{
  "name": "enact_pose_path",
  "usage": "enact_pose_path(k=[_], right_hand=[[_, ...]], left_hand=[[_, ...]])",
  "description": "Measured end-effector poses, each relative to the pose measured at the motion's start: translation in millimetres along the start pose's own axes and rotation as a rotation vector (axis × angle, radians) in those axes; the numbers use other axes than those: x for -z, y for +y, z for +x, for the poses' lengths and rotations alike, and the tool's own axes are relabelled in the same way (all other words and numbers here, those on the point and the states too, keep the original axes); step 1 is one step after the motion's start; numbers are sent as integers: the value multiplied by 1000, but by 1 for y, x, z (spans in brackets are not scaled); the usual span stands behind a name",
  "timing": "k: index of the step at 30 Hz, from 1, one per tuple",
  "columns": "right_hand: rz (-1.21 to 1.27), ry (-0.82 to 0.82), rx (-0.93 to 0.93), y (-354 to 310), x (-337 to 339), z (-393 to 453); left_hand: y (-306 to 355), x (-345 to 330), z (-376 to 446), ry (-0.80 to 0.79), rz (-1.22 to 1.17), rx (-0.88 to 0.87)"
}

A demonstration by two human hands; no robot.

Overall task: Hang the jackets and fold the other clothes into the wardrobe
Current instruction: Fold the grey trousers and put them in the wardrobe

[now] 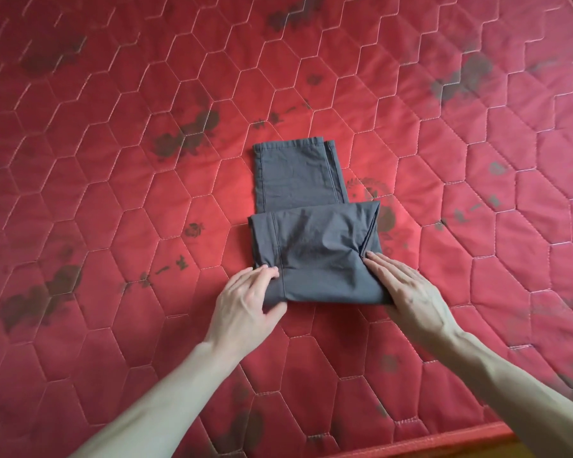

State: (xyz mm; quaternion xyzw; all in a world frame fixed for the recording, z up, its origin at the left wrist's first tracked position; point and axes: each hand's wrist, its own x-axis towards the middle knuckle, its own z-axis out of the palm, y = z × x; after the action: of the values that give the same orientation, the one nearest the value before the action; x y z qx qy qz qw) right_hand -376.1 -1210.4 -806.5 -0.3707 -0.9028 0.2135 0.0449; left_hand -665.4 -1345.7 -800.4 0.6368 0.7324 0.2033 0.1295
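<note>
Trousers (311,246) lie part-folded on the mattress (113,160); left hand (248,299) grips the fold's left corner, right hand (407,289) presses flat.

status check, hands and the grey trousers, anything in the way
Left hand pinching the near left corner of the grey trousers. Right hand flat on their right edge. Trousers part-folded on red mattress. Nothing blocking.

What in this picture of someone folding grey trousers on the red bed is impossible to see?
Head view only:
- Wardrobe and jackets: outside the frame.
- Waist end of the grey cotton trousers: buried inside the fold.
- Left hand fingertips: tucked behind the fold's edge.
- Right hand palm: facing down on the cloth.
- Red quilted mattress corners: blurred, cut by the frame.
</note>
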Motion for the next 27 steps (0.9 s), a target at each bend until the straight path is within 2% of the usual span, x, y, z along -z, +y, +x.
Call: enact_pose_path(k=[3,6,10,13,19,23,25,27], right_hand=[[66,96,37,2,8,-10],[92,164,30,2,17,-22],[188,260,-154,-9,28,-34],[337,256,-329,-19,34,-38],[590,385,-407,-44,39,-15],[645,493,-470,-54,33,20],[683,526,-478,-55,26,45],[717,521,-528,-51,19,74]], left_hand=[[6,10,-2,40,-133,80],[16,18,-9,28,-253,236],[33,23,-17,82,-518,458],[45,26,-17,157,-668,533],[51,31,3,243,-770,660],[42,29,23,337,-824,829],[36,24,30,409,-881,863],[31,18,33,395,-866,866]])
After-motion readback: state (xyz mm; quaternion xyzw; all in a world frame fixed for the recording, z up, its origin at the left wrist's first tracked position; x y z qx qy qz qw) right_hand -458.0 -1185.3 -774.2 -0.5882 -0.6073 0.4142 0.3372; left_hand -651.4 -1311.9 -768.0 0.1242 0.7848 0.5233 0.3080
